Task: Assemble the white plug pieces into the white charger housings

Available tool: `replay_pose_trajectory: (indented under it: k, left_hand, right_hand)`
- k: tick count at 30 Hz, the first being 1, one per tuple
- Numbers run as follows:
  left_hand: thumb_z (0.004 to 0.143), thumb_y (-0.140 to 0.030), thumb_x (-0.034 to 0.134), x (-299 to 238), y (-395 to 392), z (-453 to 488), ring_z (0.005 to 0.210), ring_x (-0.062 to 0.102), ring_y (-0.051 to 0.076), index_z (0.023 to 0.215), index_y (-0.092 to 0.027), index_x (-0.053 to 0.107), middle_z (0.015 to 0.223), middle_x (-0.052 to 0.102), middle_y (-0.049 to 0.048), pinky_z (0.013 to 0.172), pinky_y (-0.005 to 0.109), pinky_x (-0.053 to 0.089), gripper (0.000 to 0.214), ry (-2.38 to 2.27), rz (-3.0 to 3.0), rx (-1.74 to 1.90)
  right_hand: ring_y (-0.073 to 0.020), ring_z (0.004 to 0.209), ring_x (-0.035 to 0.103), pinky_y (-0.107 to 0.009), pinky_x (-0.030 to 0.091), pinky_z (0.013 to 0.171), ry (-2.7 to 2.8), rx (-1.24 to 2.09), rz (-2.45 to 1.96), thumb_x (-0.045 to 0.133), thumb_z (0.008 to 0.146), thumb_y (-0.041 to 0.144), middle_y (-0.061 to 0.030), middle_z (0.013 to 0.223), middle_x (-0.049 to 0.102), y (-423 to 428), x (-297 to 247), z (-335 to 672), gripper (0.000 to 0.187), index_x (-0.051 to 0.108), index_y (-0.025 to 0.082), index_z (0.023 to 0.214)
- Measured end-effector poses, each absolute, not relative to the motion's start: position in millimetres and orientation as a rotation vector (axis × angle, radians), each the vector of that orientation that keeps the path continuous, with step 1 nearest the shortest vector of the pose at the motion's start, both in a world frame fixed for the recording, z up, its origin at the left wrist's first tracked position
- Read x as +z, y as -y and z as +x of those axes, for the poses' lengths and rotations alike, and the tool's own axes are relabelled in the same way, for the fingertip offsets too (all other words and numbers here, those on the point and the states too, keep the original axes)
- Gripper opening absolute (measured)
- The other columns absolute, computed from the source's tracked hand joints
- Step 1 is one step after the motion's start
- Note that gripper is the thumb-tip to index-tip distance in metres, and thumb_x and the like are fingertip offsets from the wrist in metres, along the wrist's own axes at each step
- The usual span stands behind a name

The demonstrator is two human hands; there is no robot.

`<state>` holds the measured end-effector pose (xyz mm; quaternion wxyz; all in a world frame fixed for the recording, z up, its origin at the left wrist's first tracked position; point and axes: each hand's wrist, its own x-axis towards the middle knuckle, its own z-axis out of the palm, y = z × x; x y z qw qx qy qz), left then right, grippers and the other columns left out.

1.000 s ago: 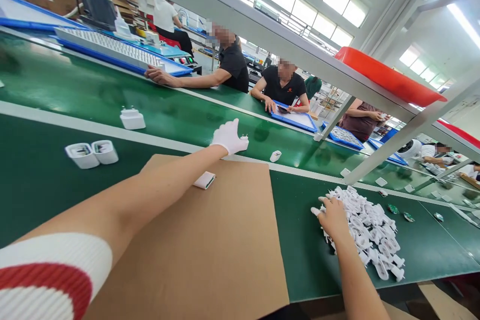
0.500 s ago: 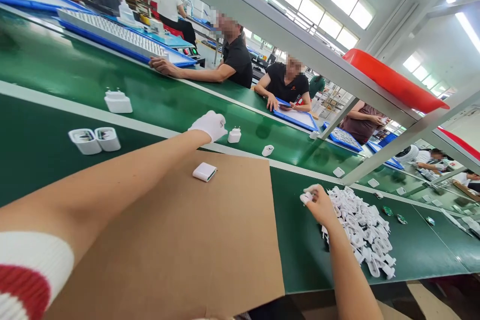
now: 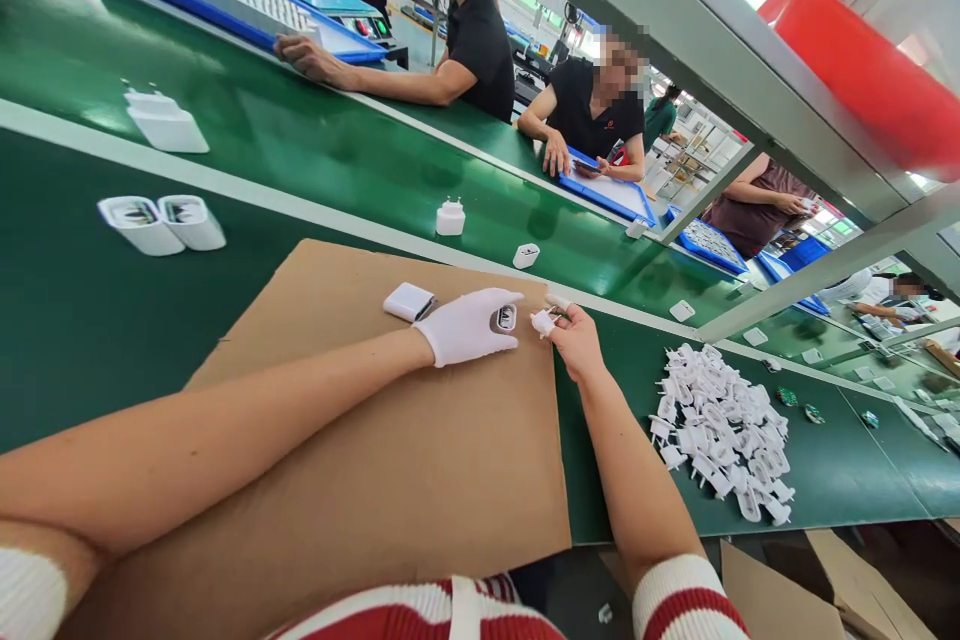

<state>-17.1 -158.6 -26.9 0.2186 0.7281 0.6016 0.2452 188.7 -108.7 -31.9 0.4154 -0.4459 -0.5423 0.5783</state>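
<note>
My left hand (image 3: 469,325), in a white glove, is closed round a white charger shell (image 3: 506,319) whose open end faces right. It rests over the brown cardboard sheet (image 3: 390,480). My bare right hand (image 3: 576,335) pinches a small white plug piece (image 3: 541,322) just to the right of the shell, a finger's width away. Another white charger shell (image 3: 409,302) lies on the cardboard behind my left hand. A heap of white plug pieces (image 3: 720,435) lies on the green table at the right.
Two open shells (image 3: 161,223) lie at the left. On the green belt (image 3: 315,150) stand a charger with pins up (image 3: 450,217), a larger charger (image 3: 163,125) and a small shell (image 3: 526,255). Across sit several people with blue trays (image 3: 607,195). A metal shelf post (image 3: 817,270) slants overhead.
My left hand let a charger go on the belt, came back and took up a shell over the cardboard. My right hand picked a plug piece from the heap and brought it leftward.
</note>
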Motion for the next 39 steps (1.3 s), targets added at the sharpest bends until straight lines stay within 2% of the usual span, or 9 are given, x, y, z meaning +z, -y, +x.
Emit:
replay_pose_trajectory:
  k: [3, 7, 11, 15, 17, 20, 24, 30, 39]
  left_hand:
    - [0.085, -0.041, 0.068, -31, 158, -17, 0.122, 0.067, 0.028, 0.149, -0.027, 0.058, 0.137, 0.069, 0.0051, 0.11, 0.037, 0.051, 0.066, -1.669, 1.907, 0.692]
    - [0.084, -0.033, 0.067, -32, 159, -18, 0.129, 0.064, 0.026, 0.154, -0.027, 0.054, 0.145, 0.066, 0.0039, 0.115, 0.033, 0.047, 0.071, -1.631, 1.908, 0.717]
    - [0.083, -0.04, 0.068, -28, 160, -21, 0.128, 0.065, 0.027, 0.155, -0.027, 0.053, 0.142, 0.068, 0.0036, 0.112, 0.032, 0.049, 0.075, -1.658, 1.885, 0.698]
    - [0.085, -0.034, 0.062, -19, 161, -21, 0.117, 0.07, 0.026, 0.157, -0.032, 0.05, 0.129, 0.074, 0.001, 0.103, 0.032, 0.052, 0.073, -1.615, 1.941, 0.607]
    - [0.087, -0.035, 0.059, -15, 161, -21, 0.11, 0.071, 0.027, 0.151, -0.035, 0.057, 0.117, 0.077, 0.0008, 0.096, 0.033, 0.054, 0.063, -1.639, 1.962, 0.574]
    - [0.087, -0.047, 0.063, -12, 159, -19, 0.101, 0.072, 0.028, 0.121, -0.033, 0.074, 0.1, 0.077, 0.0003, 0.089, 0.033, 0.054, 0.038, -1.682, 1.881, 0.579]
    - [0.081, -0.05, 0.071, -16, 156, -17, 0.093, 0.072, 0.024, 0.096, -0.027, 0.076, 0.095, 0.078, -0.0019, 0.086, 0.032, 0.054, 0.028, -1.603, 1.689, 0.671]
    - [0.079, -0.046, 0.074, -26, 157, -14, 0.093, 0.072, 0.022, 0.117, -0.03, 0.073, 0.103, 0.078, -0.0026, 0.09, 0.031, 0.056, 0.041, -1.542, 1.675, 0.811]
    - [0.094, -0.048, 0.058, -30, 159, -15, 0.093, 0.07, 0.024, 0.12, -0.035, 0.073, 0.096, 0.075, 0.0002, 0.083, 0.033, 0.052, 0.032, -1.639, 2.004, 0.644]
  right_hand:
    - [-0.023, 0.096, 0.074, -0.04, 0.059, 0.093, 1.403, 1.417, -1.16, 0.092, 0.061, 0.041, -0.0074, 0.1, 0.077, 107, -40, 188, 0.054, 0.073, 0.019, 0.108]
    - [-0.0223, 0.098, 0.072, -0.039, 0.059, 0.094, 1.765, 1.146, -1.183, 0.084, 0.07, 0.042, -0.007, 0.114, 0.074, 106, -46, 189, 0.035, 0.08, 0.024, 0.1]
    - [-0.0231, 0.098, 0.073, -0.041, 0.058, 0.097, 1.903, 0.941, -1.276, 0.079, 0.079, 0.041, -0.0039, 0.108, 0.078, 107, -44, 191, 0.036, 0.079, 0.028, 0.112]
    - [-0.0244, 0.098, 0.073, -0.042, 0.058, 0.097, 1.717, 0.872, -1.21, 0.074, 0.081, 0.043, -0.0049, 0.109, 0.079, 114, -31, 186, 0.033, 0.077, 0.024, 0.108]
    - [-0.0241, 0.102, 0.071, -0.041, 0.056, 0.1, 1.728, 0.863, -1.134, 0.069, 0.086, 0.041, -0.0048, 0.113, 0.078, 120, -26, 183, 0.031, 0.076, 0.024, 0.11]
    - [-0.0245, 0.107, 0.067, -0.042, 0.054, 0.101, 1.923, 0.771, -1.095, 0.061, 0.091, 0.031, -0.0047, 0.117, 0.075, 128, -21, 178, 0.029, 0.074, 0.028, 0.116]
    - [-0.0264, 0.108, 0.063, -0.04, 0.052, 0.096, 2.191, 0.494, -1.049, 0.052, 0.09, 0.016, -0.007, 0.108, 0.072, 132, -20, 173, 0.036, 0.073, 0.027, 0.117]
    - [-0.0228, 0.083, 0.054, -0.031, 0.042, 0.071, 2.438, 0.101, -1.079, 0.048, 0.079, 0.002, -0.0049, 0.083, 0.062, 131, -12, 168, 0.03, 0.066, 0.024, 0.088]
    - [-0.0208, 0.078, 0.053, -0.029, 0.037, 0.067, 2.502, 0.014, -1.064, 0.047, 0.068, -0.004, -0.0036, 0.08, 0.062, 138, -6, 164, 0.03, 0.057, 0.023, 0.079]
